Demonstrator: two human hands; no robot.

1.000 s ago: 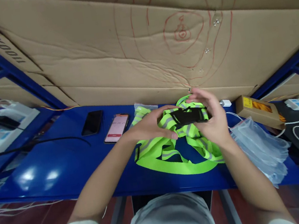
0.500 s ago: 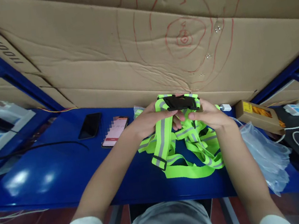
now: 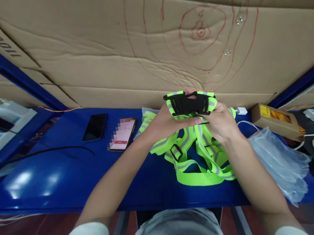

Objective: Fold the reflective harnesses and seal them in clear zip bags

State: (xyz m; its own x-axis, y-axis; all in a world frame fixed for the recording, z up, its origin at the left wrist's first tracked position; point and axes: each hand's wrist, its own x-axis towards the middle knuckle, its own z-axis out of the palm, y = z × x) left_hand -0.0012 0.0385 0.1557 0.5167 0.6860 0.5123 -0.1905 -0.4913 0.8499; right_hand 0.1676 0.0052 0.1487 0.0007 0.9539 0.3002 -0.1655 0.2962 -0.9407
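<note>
A black side-release buckle [image 3: 188,104] sits raised between my hands, its two halves joined and neon strap threaded through both ends. My left hand [image 3: 166,123] is closed round the buckle's left side, the thumb stretched along below it. Around its right end my right hand [image 3: 222,120] is closed too, with strap between the fingers; some fingertips are hidden behind the buckle. Below, the neon yellow-green reflective strap [image 3: 199,179] with grey stripes lies in loose loops on the blue table [image 3: 75,179]. A black slider [image 3: 176,152] shows on one loop.
Left of the straps lie a dark phone [image 3: 95,127] and a phone with a lit screen [image 3: 123,134]. Clear plastic bags [image 3: 281,162] and a small cardboard box [image 3: 276,121] are on the right. A cardboard panel [image 3: 93,60] stands behind; a black cable [image 3: 47,152] crosses the left.
The buckle has tilted so its broad face shows more. My left thumb has shifted beneath it, and my right fingers have curled in more. The hanging strap with the slider has swung back.
</note>
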